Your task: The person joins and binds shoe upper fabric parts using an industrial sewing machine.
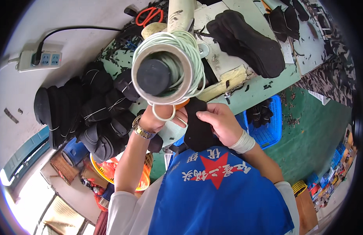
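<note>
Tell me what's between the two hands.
In the head view, a black sole-shaped piece lies between them, held by the right hand; an orange part shows by the left hand.

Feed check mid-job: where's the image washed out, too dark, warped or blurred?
Head view: glare washes out the bright opening at lower left; head view: fisheye distortion bends edges near the rim, and the corners are black; head view: the black piece shows little surface detail; head view: no obvious blur on the right hand.

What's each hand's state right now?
Left hand: partly behind the cord-wound beige round tube; grip cannot be told.
Right hand: closed on a black, sole-shaped, fabric-like piece.
</note>
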A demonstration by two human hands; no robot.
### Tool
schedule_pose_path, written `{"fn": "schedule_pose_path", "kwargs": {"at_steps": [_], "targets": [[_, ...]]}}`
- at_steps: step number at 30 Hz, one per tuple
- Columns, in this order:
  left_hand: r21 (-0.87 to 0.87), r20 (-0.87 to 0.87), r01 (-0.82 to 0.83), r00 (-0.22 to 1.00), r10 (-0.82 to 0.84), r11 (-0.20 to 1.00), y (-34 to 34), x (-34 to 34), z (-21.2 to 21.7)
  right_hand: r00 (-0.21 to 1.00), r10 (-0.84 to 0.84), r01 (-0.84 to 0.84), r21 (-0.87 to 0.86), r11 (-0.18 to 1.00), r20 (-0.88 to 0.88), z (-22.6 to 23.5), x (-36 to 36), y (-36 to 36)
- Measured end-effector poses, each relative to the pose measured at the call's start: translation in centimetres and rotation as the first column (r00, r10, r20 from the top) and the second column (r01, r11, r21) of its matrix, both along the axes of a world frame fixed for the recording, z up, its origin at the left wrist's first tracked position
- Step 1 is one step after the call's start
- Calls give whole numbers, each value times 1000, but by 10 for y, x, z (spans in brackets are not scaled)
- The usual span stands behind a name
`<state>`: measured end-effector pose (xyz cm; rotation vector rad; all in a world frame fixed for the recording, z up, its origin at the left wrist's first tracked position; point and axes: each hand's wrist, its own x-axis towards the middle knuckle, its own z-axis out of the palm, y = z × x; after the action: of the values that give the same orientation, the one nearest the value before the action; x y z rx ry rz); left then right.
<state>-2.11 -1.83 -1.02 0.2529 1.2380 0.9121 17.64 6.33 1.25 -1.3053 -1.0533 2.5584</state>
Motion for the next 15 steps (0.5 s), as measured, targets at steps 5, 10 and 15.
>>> {"fn": "schedule_pose_path", "kwargs": {"at_steps": [5,10,15], "targets": [[-68,117,10,993,-2,998,10,4,7,998,-61,56,-156,986,-25,6,4,4],[-85,-414,701,622,-665,708,18,5,35,996,-77,83,-172,982,38,8,9,3],[103,-419,587,758,-500,803,32,-70,51,983,-132,13,-671,742,-127,4,-29,-15]]}}
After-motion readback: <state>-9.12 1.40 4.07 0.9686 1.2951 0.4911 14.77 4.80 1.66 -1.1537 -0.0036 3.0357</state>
